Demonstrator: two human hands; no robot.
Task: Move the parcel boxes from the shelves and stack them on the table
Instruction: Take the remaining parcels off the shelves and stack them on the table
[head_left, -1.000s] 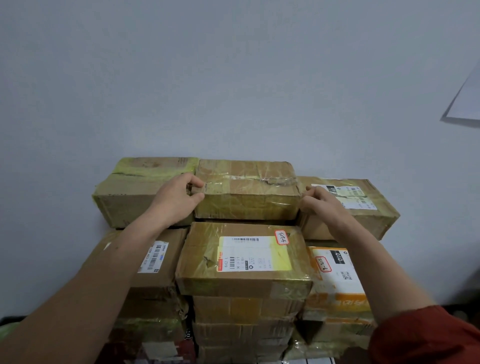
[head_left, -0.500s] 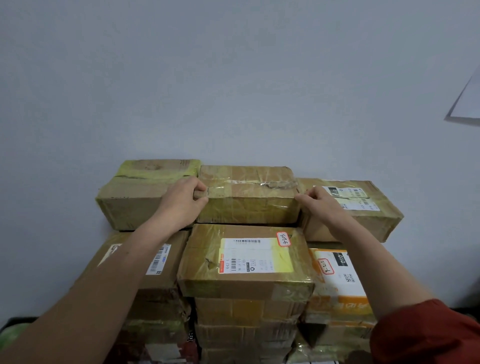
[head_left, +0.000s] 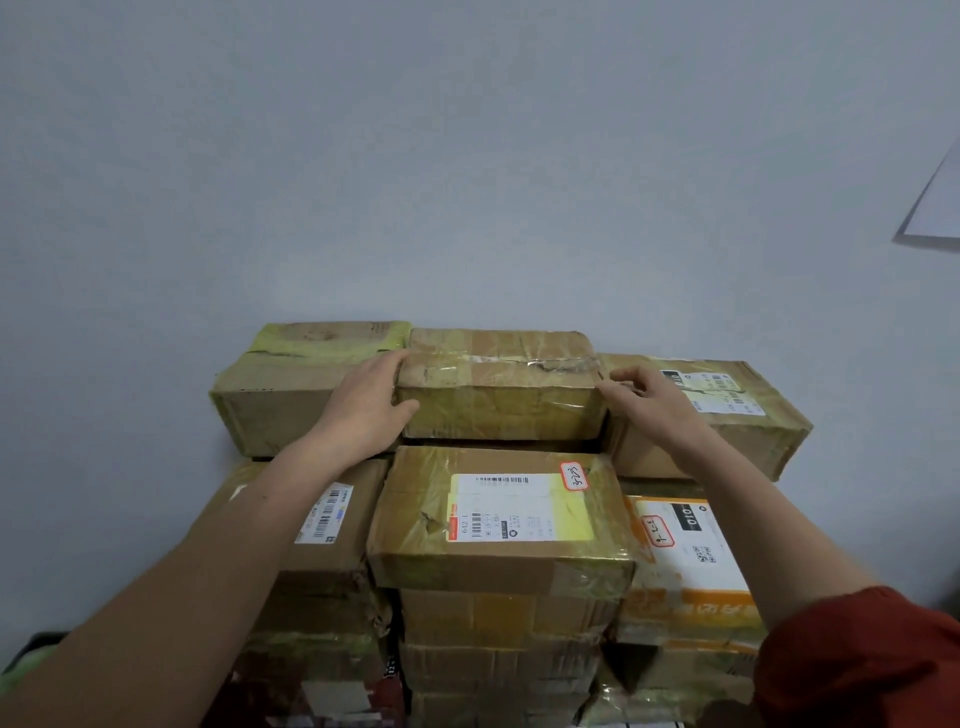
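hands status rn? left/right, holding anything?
Left hand: open, flat against the left end of the top middle box, not gripping.
Right hand: open, fingers loosely curled at the box's right end, holding nothing.

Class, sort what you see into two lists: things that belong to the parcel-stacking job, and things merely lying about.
Job:
top middle box
left hand
right hand
labelled box beneath
neighbouring boxes

Lying about:
white sheet on the wall
green object at bottom left

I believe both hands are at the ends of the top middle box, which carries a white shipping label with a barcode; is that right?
Not quite: in the head view the top middle box shows only tape; the barcode label is on the box beneath. The left hand and right hand are at its ends.
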